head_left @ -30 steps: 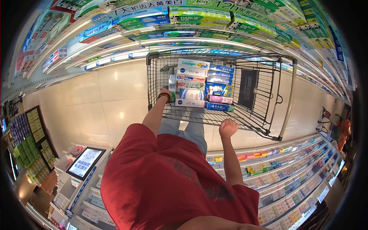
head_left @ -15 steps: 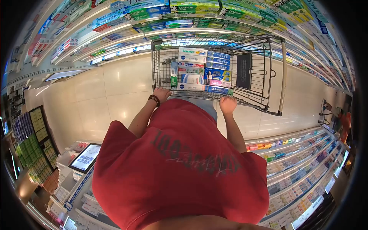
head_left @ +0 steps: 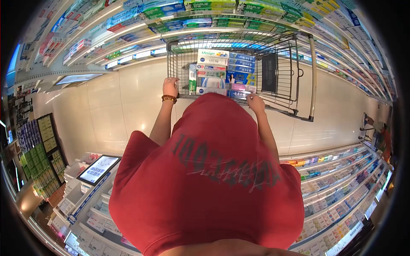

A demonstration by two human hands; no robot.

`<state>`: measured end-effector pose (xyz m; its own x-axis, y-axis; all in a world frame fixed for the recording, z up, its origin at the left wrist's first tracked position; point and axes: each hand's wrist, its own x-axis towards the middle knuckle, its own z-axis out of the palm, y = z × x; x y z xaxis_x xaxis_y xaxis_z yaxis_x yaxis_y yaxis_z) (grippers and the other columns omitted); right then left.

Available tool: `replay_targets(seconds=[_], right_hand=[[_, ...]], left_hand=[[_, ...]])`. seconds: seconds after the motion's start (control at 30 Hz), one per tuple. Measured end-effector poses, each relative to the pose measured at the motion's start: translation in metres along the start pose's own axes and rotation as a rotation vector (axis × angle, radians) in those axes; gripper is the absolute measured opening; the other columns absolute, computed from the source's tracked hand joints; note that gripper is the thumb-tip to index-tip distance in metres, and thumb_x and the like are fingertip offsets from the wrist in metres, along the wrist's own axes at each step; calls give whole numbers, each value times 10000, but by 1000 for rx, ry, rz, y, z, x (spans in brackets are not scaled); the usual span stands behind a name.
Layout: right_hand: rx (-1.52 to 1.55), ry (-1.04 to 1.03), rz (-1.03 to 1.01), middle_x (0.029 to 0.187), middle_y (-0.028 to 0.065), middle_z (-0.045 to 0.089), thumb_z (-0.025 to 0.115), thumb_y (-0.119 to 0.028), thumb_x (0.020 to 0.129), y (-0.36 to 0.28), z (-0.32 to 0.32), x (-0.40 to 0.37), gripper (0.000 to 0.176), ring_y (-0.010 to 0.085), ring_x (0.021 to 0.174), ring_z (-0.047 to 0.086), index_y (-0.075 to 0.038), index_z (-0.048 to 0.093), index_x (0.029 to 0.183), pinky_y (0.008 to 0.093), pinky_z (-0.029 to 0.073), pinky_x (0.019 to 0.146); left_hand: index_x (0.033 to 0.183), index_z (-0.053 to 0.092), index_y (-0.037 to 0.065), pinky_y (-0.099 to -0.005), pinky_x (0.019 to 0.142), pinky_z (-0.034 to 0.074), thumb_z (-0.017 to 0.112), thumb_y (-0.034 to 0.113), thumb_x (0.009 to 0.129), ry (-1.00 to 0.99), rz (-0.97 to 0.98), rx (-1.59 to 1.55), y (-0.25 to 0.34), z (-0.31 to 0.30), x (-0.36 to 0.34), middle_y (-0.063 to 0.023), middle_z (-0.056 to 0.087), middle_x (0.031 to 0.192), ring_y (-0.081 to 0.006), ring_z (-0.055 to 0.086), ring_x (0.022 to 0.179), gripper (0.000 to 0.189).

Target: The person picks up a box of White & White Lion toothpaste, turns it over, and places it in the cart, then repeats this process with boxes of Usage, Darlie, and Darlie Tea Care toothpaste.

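Observation:
A black wire shopping cart (head_left: 287, 99) stands sideways in front of me, filled at its left part with stacked toothpaste boxes. Among them are a white Usage box (head_left: 209, 53), a blue box (head_left: 240, 78) and a green-and-white box (head_left: 192, 79) standing on edge. My left hand (head_left: 170, 87), with a beaded bracelet at the wrist, is closed on the cart's near left corner. Along the near side, my right hand (head_left: 255, 103) has its fingers curled at the rim, beside a blue box (head_left: 239, 94). My red shirt hides part of the cart's near edge.
Shelves of toothpaste (head_left: 209, 21) run along the far side, close behind the cart. More stocked shelves (head_left: 333, 187) stand at the lower right. A tilted screen (head_left: 99, 169) sits on a shelf end at lower left. Pale floor tiles (head_left: 102, 106) lie between.
My left hand has moved forward and left along the rim to the cart's corner. My right hand has shifted slightly forward. The cart appears slightly higher and further left in view.

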<state>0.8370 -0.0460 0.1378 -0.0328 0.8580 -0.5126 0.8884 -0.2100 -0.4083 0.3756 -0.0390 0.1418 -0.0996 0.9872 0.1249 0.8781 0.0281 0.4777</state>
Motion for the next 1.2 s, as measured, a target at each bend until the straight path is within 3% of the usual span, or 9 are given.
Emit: replay_targets(seconds=[0.1,0.3,0.5,0.63,0.7,0.83,0.87,0.97,1.2], right_hand=[[90,-98,-72,773,80,727,570,-352,897,10,-6,7,307,200,575,690,-129,706,1059,355,534,638],[118,-215,-63,800,76,731,578,-328,868,-3,-16,7,305,187,580,682,-127,704,1059,358,537,647],[48,-175,-94,973,134,728,586,-370,848,-6,-23,2,329,314,927,688,-156,717,1061,432,541,781],[-7,-96,-144,966,143,723,587,-358,846,2,-10,6,323,326,917,689,-153,715,1061,444,538,786],[-1,-92,-131,953,146,722,584,-357,848,1,-13,4,325,334,909,688,-151,713,1063,449,536,789],[25,-37,-154,934,159,719,581,-356,848,2,-12,1,314,348,896,687,-142,718,1033,460,535,779],[30,-37,-163,935,161,719,582,-357,847,3,-11,2,312,348,894,687,-140,720,1023,459,536,785],[21,-37,-155,945,157,719,581,-360,843,4,-9,2,317,346,901,687,-138,721,1021,460,537,793],[6,-45,-149,950,148,723,579,-375,845,6,-6,8,330,344,901,688,-137,721,1024,455,540,790]], left_hand=[[994,699,89,-416,874,497,589,-49,796,103,146,-3,39,-18,38,-133,683,931,-328,605,973,265],[985,710,123,-399,694,471,653,165,893,109,336,158,134,-48,121,-99,646,764,-283,603,707,116],[1087,672,120,-405,739,465,695,217,857,551,685,261,224,-118,259,-62,669,919,-266,598,906,251],[1277,571,138,-477,897,460,757,257,810,774,600,475,239,-159,358,-73,619,1221,-300,549,1125,516],[1309,534,84,-501,1030,399,629,131,828,643,392,630,235,-161,393,-176,531,1336,-383,494,1213,492],[1321,528,88,-507,1051,371,612,159,847,536,391,750,234,-171,408,-179,499,1378,-388,439,1276,487],[1294,553,152,-552,1001,388,793,325,783,662,572,777,233,-175,402,-65,577,1315,-313,488,1238,591],[1288,554,163,-583,1065,313,802,371,772,657,575,739,217,-164,412,-56,546,1366,-311,442,1299,609],[1252,542,98,-606,1093,303,758,293,819,645,627,714,219,-171,400,-78,605,1214,-294,533,1192,521]])
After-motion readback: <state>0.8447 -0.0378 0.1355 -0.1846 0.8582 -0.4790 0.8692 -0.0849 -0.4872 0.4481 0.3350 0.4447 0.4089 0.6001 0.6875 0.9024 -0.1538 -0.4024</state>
